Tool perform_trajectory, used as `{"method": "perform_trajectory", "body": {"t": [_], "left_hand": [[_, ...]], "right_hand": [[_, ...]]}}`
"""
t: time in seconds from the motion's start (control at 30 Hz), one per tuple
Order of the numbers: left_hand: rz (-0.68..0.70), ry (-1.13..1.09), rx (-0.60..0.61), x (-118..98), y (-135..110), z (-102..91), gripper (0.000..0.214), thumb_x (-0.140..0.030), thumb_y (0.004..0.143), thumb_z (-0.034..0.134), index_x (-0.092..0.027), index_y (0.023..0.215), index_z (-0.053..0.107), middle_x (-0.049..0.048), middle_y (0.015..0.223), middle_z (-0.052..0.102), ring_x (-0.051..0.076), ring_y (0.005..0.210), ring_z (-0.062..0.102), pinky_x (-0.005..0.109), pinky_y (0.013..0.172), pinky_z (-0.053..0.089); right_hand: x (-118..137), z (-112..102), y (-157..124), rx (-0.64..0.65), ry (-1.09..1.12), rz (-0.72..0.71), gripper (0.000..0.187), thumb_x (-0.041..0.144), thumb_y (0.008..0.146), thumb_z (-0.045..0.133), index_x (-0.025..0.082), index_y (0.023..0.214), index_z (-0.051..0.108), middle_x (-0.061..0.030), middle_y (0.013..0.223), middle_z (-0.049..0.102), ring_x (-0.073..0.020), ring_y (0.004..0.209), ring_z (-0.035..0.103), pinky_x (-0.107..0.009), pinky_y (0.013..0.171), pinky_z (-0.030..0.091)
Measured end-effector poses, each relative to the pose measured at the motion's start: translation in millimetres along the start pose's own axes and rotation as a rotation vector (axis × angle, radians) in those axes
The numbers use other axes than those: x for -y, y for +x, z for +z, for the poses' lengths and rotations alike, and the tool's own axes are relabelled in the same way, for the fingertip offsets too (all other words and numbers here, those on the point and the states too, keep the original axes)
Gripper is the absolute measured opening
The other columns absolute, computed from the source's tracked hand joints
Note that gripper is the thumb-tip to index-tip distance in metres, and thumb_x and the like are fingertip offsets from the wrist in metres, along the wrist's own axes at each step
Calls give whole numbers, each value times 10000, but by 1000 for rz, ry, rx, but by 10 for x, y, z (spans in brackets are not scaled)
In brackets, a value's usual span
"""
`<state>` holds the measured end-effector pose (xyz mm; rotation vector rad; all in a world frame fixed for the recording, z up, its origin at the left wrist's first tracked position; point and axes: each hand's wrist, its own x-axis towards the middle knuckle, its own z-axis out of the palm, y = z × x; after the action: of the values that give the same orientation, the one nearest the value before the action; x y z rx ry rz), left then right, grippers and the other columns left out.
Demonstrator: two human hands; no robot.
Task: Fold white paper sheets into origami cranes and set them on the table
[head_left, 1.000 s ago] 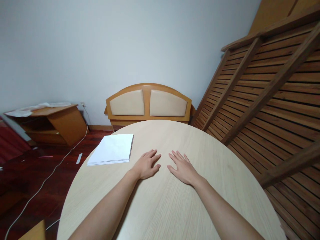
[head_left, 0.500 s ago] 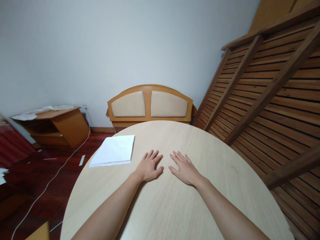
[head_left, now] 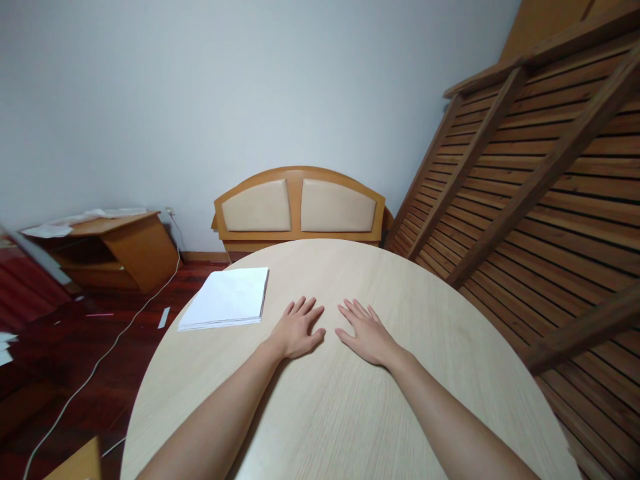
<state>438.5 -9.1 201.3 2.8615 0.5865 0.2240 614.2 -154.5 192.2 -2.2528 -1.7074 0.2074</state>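
Both palms rest face down on a round, pale wood-grain table. My left hand lies left of the table's middle with its fingers spread and nothing in it. Just across a narrow gap, my right hand is flat too, fingers apart and holding nothing. The thumbs point toward each other without touching. A stack of white paper sits near the table's left edge, a little beyond and to the left of my left hand, apart from it.
Behind the table stands a wooden headboard with cream panels. A slatted wooden frame leans along the right side. At left, a low wooden cabinet carries papers, and a white cable runs across the dark red floor.
The whole view has shifted very slightly upward in the picture. Both hands keep the same place on the table, and the paper stack has not moved.
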Motion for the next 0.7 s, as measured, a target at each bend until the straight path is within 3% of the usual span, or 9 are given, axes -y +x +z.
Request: {"method": "perform_trajectory", "body": {"t": [0.5,0.7], "left_hand": [[0,8,-31,-25,-15,-12,595,-499,919,477,-261,1463,448,72,1592,340,333,1478,258,531,1186,231],[-88,4,-240,-24,12,-86,375,-350,938,470,-218,1254,623,83,1329,625,265,1254,539,401,1100,376]], "right_hand": [[2,-7,4,13,3,4,705,598,945,377,215,1536,337,-60,1638,206,-269,1520,117,-493,1220,63],[5,-14,2,12,6,3,699,594,948,378,212,1533,343,-66,1637,212,-274,1518,127,-494,1219,57]]}}
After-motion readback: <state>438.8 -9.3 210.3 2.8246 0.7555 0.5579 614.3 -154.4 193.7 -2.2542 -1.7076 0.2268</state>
